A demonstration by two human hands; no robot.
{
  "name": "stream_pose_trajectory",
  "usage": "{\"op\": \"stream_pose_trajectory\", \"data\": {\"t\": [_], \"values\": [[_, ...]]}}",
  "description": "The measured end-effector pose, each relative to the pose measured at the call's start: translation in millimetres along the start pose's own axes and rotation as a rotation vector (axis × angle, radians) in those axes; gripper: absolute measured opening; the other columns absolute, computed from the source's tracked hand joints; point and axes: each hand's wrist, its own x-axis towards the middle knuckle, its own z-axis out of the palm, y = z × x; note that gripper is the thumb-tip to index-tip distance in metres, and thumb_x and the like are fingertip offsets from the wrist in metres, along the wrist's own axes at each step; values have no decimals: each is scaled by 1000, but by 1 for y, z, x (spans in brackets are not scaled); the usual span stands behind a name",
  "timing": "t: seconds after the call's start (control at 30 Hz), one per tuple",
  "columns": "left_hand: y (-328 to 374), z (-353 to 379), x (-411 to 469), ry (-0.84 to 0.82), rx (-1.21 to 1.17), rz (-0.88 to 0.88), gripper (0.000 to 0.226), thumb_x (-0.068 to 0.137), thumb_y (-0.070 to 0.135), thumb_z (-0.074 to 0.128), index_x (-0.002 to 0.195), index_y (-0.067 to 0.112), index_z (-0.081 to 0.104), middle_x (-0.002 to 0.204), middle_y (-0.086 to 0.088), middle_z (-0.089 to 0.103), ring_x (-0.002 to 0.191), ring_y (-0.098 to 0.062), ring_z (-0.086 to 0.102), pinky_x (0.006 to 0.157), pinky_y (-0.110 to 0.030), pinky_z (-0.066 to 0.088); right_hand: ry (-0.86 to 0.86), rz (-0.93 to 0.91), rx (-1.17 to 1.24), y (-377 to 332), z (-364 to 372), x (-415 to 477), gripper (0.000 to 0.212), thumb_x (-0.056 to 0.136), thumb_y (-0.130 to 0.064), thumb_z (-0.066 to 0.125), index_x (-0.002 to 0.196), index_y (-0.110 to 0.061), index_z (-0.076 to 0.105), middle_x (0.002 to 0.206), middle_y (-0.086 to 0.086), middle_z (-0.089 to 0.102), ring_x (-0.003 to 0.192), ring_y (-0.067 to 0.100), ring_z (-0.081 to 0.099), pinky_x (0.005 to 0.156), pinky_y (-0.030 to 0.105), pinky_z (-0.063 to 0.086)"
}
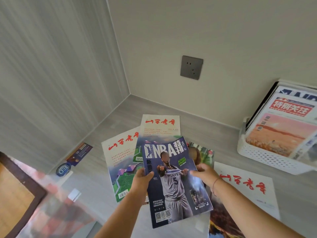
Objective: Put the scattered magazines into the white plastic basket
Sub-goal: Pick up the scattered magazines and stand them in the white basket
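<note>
A dark blue NBA magazine (173, 182) with a basketball player on its cover is lifted above the floor. My left hand (141, 179) grips its left edge. My right hand (204, 172) holds its right edge, thumb on the cover. Under and around it lie scattered magazines: two cream ones with red titles (118, 158) (159, 126), a green-covered one (204, 152), and another cream one (247, 188) at the right. The white plastic basket (264, 155) stands at the right by the wall, with several magazines (283, 127) stacked in it.
A small dark leaflet (79, 153) and a round blue tag (63, 167) lie on the grey floor near the left wall. A dark-framed wooden object (18, 191) sits at the lower left. A grey wall socket (191, 67) is on the back wall.
</note>
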Motion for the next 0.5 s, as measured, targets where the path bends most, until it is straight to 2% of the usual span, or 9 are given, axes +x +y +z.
{"op": "stream_pose_trajectory", "data": {"t": [0.1, 0.17, 0.23, 0.3, 0.37, 0.43, 0.5], "values": [[8, 13, -6, -77, 21, 84, 21, 89, 0, 56, 108, 3, 61, 110, -21, 67, 90, -33, 63, 86, -50, 51, -9, -36, 113, 0, -13, -7, 17, 80, -17, 70, 93, -11, 61, 98, 9, 68, 81, 18, 62, 70, 27, 47], [21, 23, -7, -142, 17, 131, 21, 89, 0, 55, 108, 5, 62, 106, -19, 68, 88, -33, 63, 88, -53, 49, -3, -18, 249, 3, -27, -10, 21, 81, -11, 68, 101, -11, 61, 105, 10, 68, 91, 23, 65, 81, 34, 51], [38, 36, -9, -232, 25, 192, 21, 89, 0, 54, 104, 10, 65, 100, -15, 71, 84, -31, 65, 85, -48, 51, 1, 10, 424, 7, -42, -12, 31, 84, -3, 62, 115, -4, 58, 111, 14, 66, 100, 28, 63, 95, 43, 47], [56, 55, -15, -354, 60, 250, 21, 88, 0, 56, 100, 13, 68, 94, -8, 75, 80, -25, 69, 75, -38, 57, 12, 36, 593, 11, -57, -15, 36, 85, 2, 59, 120, -2, 55, 107, 13, 66, 93, 27, 63, 89, 42, 48], [72, 81, -22, -459, 144, 292, 20, 87, 1, 56, 99, 13, 68, 92, -4, 76, 79, -21, 70, 72, -33, 58, 81, 48, 655, 13, -72, -20, 39, 84, 4, 59, 121, -5, 52, 106, 13, 65, 88, 26, 62, 81, 40, 48], [85, 110, -29, -497, 233, 330, 20, 87, 0, 56, 104, 8, 65, 94, -7, 74, 84, -25, 68, 81, -39, 54, 161, 16, 632, 16, -93, -26, 37, 85, 4, 58, 120, -9, 53, 106, 11, 65, 87, 24, 62, 74, 41, 50], [97, 141, -34, -499, 292, 365, 22, 87, 0, 57, 108, 3, 62, 104, -17, 69, 91, -31, 64, 89, -47, 49, 225, -32, 576, 19, -119, -32, 28, 87, 2, 56, 112, -12, 56, 103, 8, 67, 80, 18, 64, 75, 46, 53]]}}
